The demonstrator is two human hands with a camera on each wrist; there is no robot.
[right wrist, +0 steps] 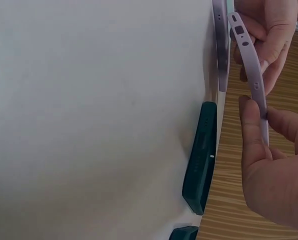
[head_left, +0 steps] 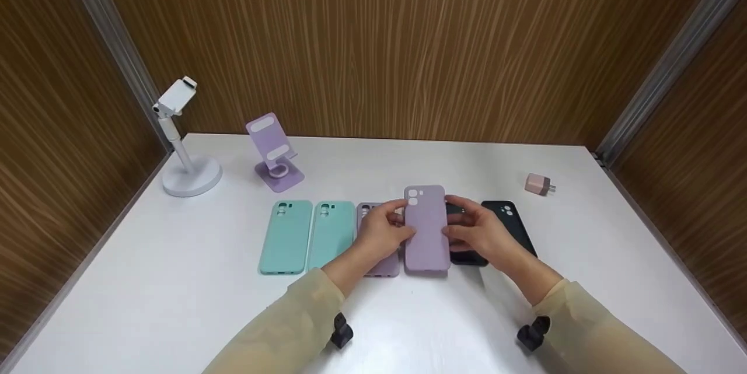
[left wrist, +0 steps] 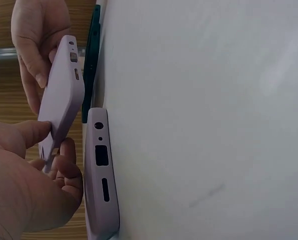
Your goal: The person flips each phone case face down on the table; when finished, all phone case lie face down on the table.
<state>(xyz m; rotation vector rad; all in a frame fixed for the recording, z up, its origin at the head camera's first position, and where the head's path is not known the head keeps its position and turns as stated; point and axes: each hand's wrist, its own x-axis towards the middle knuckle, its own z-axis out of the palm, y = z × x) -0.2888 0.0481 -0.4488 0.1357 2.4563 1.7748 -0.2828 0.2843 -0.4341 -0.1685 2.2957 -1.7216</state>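
Left grip [head_left: 382, 228] and right grip [head_left: 481, 231], head view: 2 hands, both clamped on 1 held lilac case [head_left: 427, 248], one at each long edge. Case is raised above the counter [head_left: 408, 327], camera cutouts at the top, between the lying lilac case [head_left: 383, 268] and the first dark case [head_left: 470, 258].

Row on counter, left to right: first mint case [head_left: 286, 240], second mint case [head_left: 331, 234], lying lilac case, first dark case (partly hidden by right grip), second dark case [head_left: 513, 225]. Count: 6 cases = 2 mint, 2 lilac, 2 dark. Also 1 white phone stand [head_left: 192, 178] and 1 purple phone stand [head_left: 269, 138], both back left; 1 pink plug adapter [head_left: 536, 183] at right, prongs pointing right. 2 pale sleeves [head_left: 286, 321], 1 black device [head_left: 342, 332] near each cuff.

Left wrist view: 2 hands pinching held lilac case, its end showing 4 openings. Lying lilac case just beside left grip, 4 openings too; can't tell if fingers touch it. 1 dark case behind.

Right wrist view: right grip has thumb and fingers on opposite faces of held lilac case; left grip on its other side. 1 lying lilac case, 2 dark cases, one cut off by the frame edge. Mint sliver at top, can't tell which case.
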